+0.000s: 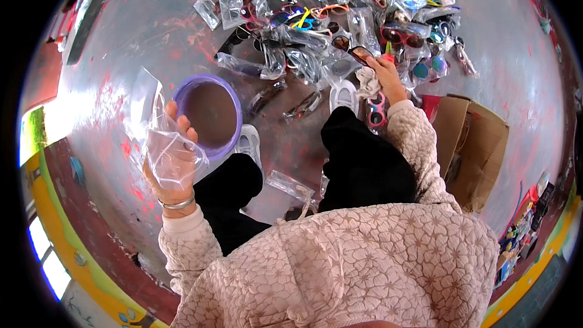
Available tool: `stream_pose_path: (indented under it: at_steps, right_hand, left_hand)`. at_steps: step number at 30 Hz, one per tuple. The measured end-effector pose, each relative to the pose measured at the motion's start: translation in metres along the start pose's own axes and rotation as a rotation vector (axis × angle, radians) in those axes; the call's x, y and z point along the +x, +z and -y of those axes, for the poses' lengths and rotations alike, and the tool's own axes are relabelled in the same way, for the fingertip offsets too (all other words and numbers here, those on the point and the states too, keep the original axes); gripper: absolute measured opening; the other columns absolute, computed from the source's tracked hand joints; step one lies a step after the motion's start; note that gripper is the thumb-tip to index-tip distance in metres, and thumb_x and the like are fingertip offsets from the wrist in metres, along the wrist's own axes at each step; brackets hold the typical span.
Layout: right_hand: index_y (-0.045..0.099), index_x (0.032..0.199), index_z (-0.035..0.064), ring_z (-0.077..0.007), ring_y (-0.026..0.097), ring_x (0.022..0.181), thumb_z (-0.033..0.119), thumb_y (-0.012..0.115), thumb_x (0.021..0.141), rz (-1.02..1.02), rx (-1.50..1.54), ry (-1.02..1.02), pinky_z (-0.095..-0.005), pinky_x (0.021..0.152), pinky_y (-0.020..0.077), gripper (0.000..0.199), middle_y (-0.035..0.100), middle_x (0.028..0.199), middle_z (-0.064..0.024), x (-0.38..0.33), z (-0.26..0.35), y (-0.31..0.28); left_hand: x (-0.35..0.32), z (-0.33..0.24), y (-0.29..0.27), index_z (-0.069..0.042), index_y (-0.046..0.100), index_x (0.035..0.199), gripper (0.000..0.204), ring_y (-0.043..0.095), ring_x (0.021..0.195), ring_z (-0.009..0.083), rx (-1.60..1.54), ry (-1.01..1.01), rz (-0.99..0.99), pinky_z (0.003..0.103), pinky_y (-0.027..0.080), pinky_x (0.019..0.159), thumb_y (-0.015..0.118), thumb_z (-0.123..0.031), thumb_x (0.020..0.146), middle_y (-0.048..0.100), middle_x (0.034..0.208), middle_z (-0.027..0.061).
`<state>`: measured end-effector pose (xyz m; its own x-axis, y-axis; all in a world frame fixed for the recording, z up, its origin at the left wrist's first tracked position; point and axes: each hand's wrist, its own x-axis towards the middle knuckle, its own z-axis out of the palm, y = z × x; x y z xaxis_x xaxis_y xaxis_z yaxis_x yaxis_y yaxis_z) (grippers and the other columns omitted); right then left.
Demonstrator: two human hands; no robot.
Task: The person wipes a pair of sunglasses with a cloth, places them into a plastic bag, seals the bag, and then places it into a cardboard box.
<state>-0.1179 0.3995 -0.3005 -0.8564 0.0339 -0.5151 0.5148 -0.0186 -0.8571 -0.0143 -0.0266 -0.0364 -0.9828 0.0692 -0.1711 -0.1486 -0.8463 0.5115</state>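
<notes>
My left hand (170,189) holds a clear plastic bag (147,123), which hangs loosely across its palm and fingers. It is beside the left rim of a purple round basin (235,109). Further off, my right hand (390,80) grips sunglasses (362,54) with brownish lenses, over the near side of a wide pile. A crumpled pale cloth (368,83) hangs just under this hand; whether the fingers also hold it I cannot tell. Pink-framed glasses (376,111) lie below it, beside my leg. Many glasses in the pile are in clear bags (303,65).
An open cardboard box (477,146) stands to the right of my right forearm. Two dark pairs of glasses (302,106) lie between my shoes, and a clear packet (290,184) is between my legs. Assorted small items (525,225) are heaped along the right edge.
</notes>
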Motion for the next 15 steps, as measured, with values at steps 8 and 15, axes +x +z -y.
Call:
stream_pose_path:
  at_steps: [8, 15]
  right_hand:
    - [0.054, 0.117, -0.0028, -0.0063, 0.055, 0.078, 0.010, 0.053, 0.084, 0.454, -0.098, -0.508, -0.0190, 0.072, 0.0441, 0.035, 0.064, 0.096, -0.0052, -0.117, 0.190, 0.049]
    - [0.060, 0.090, -0.0029, -0.0175, 0.061, 0.072, 0.013, 0.060, 0.082, 0.408, 0.424, -0.559, -0.0256, 0.067, 0.0496, 0.018, 0.062, 0.091, -0.0171, -0.230, 0.250, 0.098]
  left_hand:
    - [0.001, -0.004, 0.007, 0.003, 0.029, 0.133, 0.057, 0.045, 0.116, 0.0347, -0.134, 0.093, 0.085, 0.041, 0.041, 0.097, 0.053, -0.017, 0.085, 0.041, 0.130, 0.0217]
    - [0.002, -0.023, 0.031, -0.002, 0.038, 0.128, 0.046, 0.050, 0.112, 0.0311, -0.228, 0.248, 0.179, 0.043, 0.044, 0.094, 0.053, -0.014, 0.087, 0.046, 0.125, 0.0197]
